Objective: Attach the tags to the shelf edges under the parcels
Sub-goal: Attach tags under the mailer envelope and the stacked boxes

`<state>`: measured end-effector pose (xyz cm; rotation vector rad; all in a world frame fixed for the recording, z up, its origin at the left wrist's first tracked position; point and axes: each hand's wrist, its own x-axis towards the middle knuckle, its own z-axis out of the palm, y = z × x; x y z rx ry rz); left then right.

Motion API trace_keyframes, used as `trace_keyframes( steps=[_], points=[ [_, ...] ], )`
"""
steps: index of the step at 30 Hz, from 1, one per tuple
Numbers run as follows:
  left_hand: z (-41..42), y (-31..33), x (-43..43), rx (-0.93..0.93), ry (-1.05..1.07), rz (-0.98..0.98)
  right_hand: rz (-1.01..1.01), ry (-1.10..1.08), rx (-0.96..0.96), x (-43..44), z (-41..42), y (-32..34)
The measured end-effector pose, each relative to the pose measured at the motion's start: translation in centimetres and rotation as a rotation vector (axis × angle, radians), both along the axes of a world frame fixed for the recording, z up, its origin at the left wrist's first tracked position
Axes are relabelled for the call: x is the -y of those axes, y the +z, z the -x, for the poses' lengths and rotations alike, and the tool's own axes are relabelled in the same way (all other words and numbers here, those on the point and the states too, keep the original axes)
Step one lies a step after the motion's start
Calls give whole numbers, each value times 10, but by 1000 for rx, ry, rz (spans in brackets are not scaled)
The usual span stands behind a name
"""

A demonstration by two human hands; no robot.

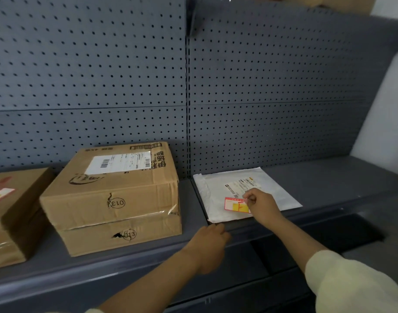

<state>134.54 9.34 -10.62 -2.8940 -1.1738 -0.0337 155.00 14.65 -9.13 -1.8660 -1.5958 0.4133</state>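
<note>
The right hand (262,205) reaches over the front edge of the shelf (329,177) and pinches the upper right corner of a red and yellow tag (236,204) between thumb and forefinger. The tag lies flat on the white mailer bag (216,197), near the bag's front edge and just below its printed shipping label (243,185). The left hand (210,242) is at the shelf's front edge, right by the near left corner of the bag, its fingers curled inward; whether it grips anything cannot be told from this angle. Both forearms are bare, with a cream sleeve (351,283) pushed up on the right arm.

The bag rests toward the front of the shelf, just right of the joint between two shelf sections. Left of that joint stand two stacked cardboard boxes (116,199), each marked with a circled 013 on its front face, the top one carrying a white label with barcodes. Another cardboard box (10,213) sits at the left edge, apart from the stack. Behind everything rises a grey pegboard wall (261,86).
</note>
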Motion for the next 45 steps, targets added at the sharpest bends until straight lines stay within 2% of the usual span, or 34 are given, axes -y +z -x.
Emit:
trace_keyframes(
  steps=[3,5,11,14,20,25,28,31,34,36,38,41,43,45],
  points=[
    [18,7,3,37,14,-4,77,-61,296,-12,9,-5],
    [32,13,5,56,34,-10,33,-87,392,-17,16,-3],
    [81,32,10,15,115,-59,-242,-37,347,-27,61,35],
    [121,53,12,74,170,-98,-431,15,283,-23,104,73],
    [237,99,32,175,305,-114,-654,168,177,2,231,139],
    [343,119,58,193,422,-111,-699,416,174,33,362,155],
    [405,123,71,219,528,-102,-634,548,147,51,435,144],
    [455,124,82,215,634,-124,-401,564,43,58,497,122],
    [491,119,93,240,708,-152,-140,454,-5,51,543,102],
    [509,113,99,261,738,-172,-22,306,48,44,566,93],
    [523,107,103,273,763,-185,16,161,132,35,579,84],
    [538,100,107,290,790,-176,-11,63,243,24,588,78],
    [545,99,109,301,803,-158,18,20,238,20,589,78],
    [549,98,108,307,807,-152,111,-9,147,16,588,80]
  ],
)
